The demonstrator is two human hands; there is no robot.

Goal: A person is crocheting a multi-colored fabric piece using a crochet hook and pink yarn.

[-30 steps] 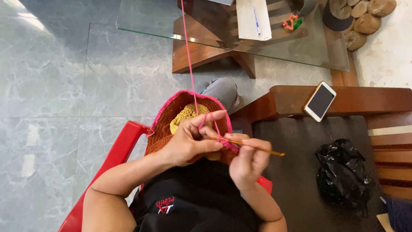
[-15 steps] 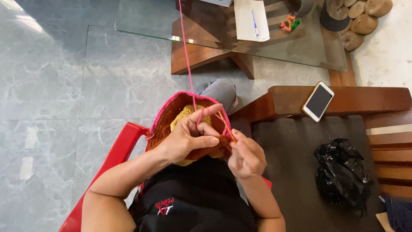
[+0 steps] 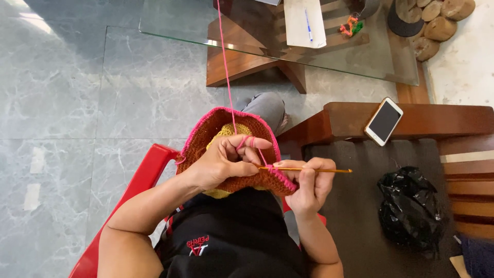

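A crocheted hat [image 3: 206, 136], brown with a yellow centre and a pink edge, rests on my lap. My left hand [image 3: 224, 162] grips its rim, with the pink yarn [image 3: 225, 62] looped over the index finger and running up and away past the glass table. My right hand [image 3: 306, 183] holds a thin golden crochet hook [image 3: 314, 169] level, its tip at the pink edge beside my left thumb, its shaft pointing right.
I sit on a red plastic chair [image 3: 149, 172]. A glass-topped wooden table [image 3: 247, 31] stands ahead with a paper and pen [image 3: 304, 23]. To the right a dark wooden bench carries a white phone [image 3: 383, 121] and a black plastic bag [image 3: 409, 206].
My right hand has drawn back to the right from the hat's rim, and the hook now lies level and in full view. My left hand keeps its grip on the hat.
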